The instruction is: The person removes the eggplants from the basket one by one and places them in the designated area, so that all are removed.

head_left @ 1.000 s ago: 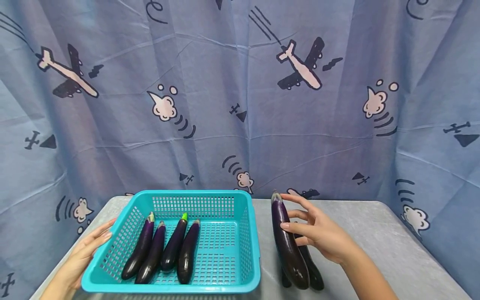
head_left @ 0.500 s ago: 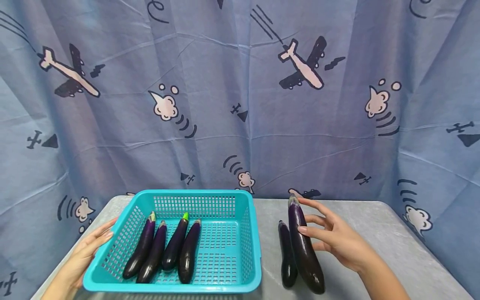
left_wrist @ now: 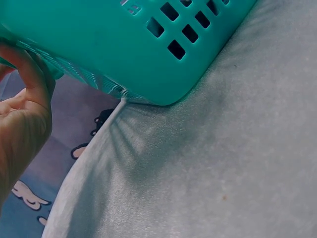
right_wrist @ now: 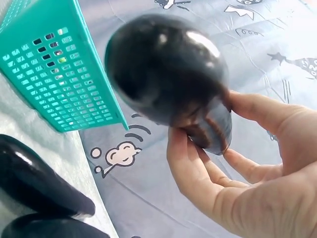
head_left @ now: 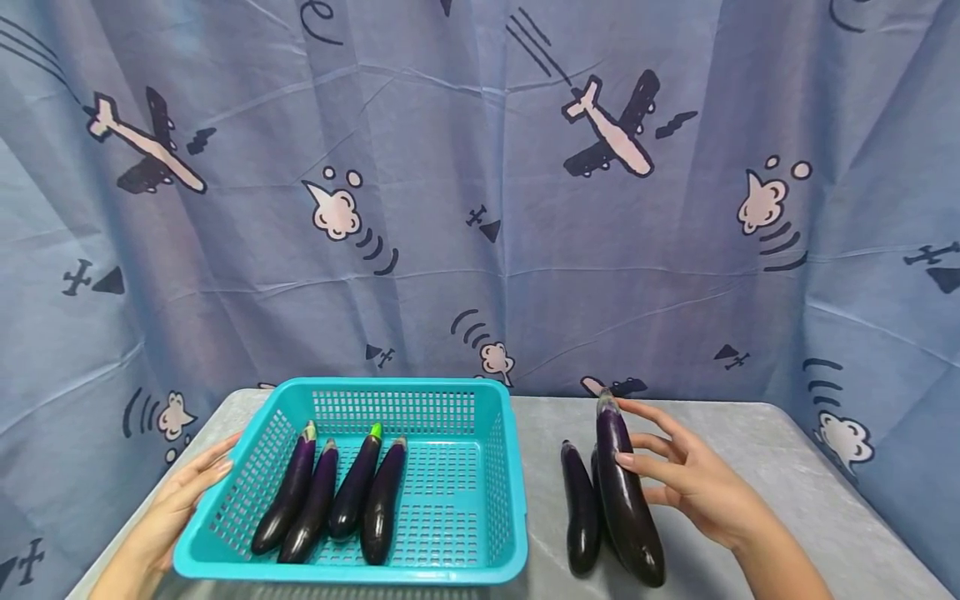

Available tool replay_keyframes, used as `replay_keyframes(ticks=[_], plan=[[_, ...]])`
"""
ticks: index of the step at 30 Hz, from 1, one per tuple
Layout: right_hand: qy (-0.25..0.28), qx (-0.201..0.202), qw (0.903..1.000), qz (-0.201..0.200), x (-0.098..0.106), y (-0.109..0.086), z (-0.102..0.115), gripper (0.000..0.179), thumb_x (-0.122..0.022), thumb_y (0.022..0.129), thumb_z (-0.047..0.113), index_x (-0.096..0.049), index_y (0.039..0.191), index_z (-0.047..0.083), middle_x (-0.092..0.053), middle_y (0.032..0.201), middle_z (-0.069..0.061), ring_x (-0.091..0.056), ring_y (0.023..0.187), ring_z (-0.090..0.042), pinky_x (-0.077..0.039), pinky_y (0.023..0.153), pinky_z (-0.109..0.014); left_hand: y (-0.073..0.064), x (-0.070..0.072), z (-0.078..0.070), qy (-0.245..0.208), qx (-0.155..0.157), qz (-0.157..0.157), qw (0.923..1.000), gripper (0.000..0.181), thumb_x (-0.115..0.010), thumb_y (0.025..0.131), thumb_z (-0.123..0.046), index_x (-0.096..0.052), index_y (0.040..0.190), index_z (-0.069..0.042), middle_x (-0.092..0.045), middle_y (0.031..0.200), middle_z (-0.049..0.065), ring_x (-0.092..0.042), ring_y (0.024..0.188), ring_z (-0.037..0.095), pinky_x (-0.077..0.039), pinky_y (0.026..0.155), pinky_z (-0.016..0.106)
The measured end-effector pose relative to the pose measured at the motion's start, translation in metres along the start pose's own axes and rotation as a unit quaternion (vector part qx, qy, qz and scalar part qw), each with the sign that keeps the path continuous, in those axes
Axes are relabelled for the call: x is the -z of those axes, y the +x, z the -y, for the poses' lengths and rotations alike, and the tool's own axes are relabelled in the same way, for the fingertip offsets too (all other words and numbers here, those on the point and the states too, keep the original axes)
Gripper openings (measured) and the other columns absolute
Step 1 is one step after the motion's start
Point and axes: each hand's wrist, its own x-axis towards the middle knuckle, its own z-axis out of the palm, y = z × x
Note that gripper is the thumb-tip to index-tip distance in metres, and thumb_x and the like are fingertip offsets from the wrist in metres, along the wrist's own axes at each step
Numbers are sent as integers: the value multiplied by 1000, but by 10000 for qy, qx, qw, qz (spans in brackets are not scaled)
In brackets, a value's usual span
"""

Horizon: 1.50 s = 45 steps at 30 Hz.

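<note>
Head view: I note my right grip (head_left: pixel 693 475) partly closed, holding eggplant (head_left: pixel 628 504) by its upper part. It has shifted right, farther from basket (head_left: pixel 352 574); loose eggplant (head_left: pixel 582 517) on counter (head_left: pixel 810 475) now uncovered. Consequence: held one remains outside; four eggplants (head_left: pixel 380 508) lie inside.

Left wrist: my left grip (left_wrist: pixel 25 114), fingers bent, holds basket's side.

Right wrist: fingertips round held eggplant; counter contact, cannot tell.

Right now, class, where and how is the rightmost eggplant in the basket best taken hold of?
Probably by the slimmer far half of the rightmost eggplant in the basket, coming from above and its right. Its body narrows toward the stem end, giving less to close around. The basket floor is bare on its right, while a neighbouring eggplant lies close on its left.
</note>
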Motion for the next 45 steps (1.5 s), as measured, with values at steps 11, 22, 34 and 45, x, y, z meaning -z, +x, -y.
replay_keyframes(ticks=[11,22,34,45], plan=[[-95,-13,9999,-132,8,1,-11,68,-60,109,16,-27,167,29,-41,151,-20,-65,114,-17,-60,90,-46,2,-1,-1,-216,14,186,9996,60,-15,115,-6,-56,153,-28,-68,141,5,-70,122,25,-61,96,44],[-222,-261,9980,-530,15,5,-16,76,-62,109,20,-17,171,16,-30,165,-31,-60,124,-14,-59,94,-43,0,0,-1,-49,14,79,10000,60,-16,115,-5,-56,153,-28,-68,141,3,-70,122,24,-62,95,45],[-269,-343,9967,-689,31,7,-28,79,-62,109,19,-14,171,12,-45,155,-26,-65,113,-12,-60,92,-42,0,-1,-2,45,69,26,10000,60,-17,115,-5,-57,152,-29,-69,140,2,-71,121,23,-62,94,45],[-375,-471,9960,-661,43,13,-46,76,-62,109,20,-18,170,11,-56,143,-16,-61,119,-23,-54,103,-54,-1,-1,-2,144,119,-98,9998,59,-19,116,-6,-59,150,-31,-69,138,0,-71,120,22,-63,93,45]])
